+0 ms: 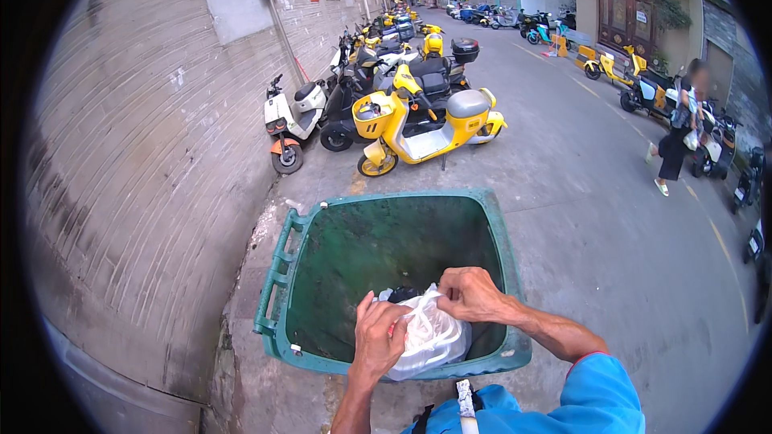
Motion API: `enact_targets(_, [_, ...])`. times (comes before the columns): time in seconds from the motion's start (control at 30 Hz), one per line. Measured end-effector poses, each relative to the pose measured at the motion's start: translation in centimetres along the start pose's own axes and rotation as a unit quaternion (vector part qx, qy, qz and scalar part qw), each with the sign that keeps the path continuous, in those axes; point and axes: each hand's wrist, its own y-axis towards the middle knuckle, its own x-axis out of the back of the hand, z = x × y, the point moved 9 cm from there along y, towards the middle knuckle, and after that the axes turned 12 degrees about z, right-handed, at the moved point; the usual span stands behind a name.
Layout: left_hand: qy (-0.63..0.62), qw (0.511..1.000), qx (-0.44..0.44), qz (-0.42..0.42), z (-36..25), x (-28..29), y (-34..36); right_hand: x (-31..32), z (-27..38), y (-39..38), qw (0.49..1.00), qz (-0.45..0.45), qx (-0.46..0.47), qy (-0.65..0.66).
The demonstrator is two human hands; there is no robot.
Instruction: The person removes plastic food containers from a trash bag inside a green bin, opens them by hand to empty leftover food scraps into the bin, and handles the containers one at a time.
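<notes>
A white, translucent plastic bag [434, 336] with pale contents hangs over the near rim of an open green wheelie bin [503, 245]. My right hand [474, 296] is closed in a pinch on the bag's gathered top. At the bag's left side, my left hand [378, 336] grips its plastic between thumb and bent fingers. Behind the bag, something black [402, 294] shows lower in the bin. What is inside the white bag cannot be made out.
A yellow scooter [434, 141] stands just beyond the bin, with a white scooter [293, 124] by the left wall. Rows of scooters line both street sides. A person [679, 137] walks at right. A cigarette [466, 406] with long ash juts up at the lower edge.
</notes>
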Motion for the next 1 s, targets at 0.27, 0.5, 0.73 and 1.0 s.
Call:
enact_targets(0.27, [-0.18, 0.959, 0.142, -0.169, 4.6, 1.0, -3.4, -2.3, -5.8, 0.2, 0.909, -0.041, -0.157, 0.384])
enact_targets(0.5, [-0.301, 0.931, 0.111, -0.175, 4.5, -0.1, -4.3, -4.1, -8.4, -1.1, 0.838, 0.003, -0.219, 0.501])
enact_targets(0.73, [-0.262, 0.953, 0.066, -0.133, 2.5, -0.5, -5.4, -4.1, -8.5, -2.4, 0.828, 0.03, -0.218, 0.516])
enact_targets(1.0, [-0.159, 0.983, 0.071, -0.053, 2.3, -0.5, -5.6, -2.0, -7.7, -1.5, 0.811, 0.025, -0.165, 0.561])
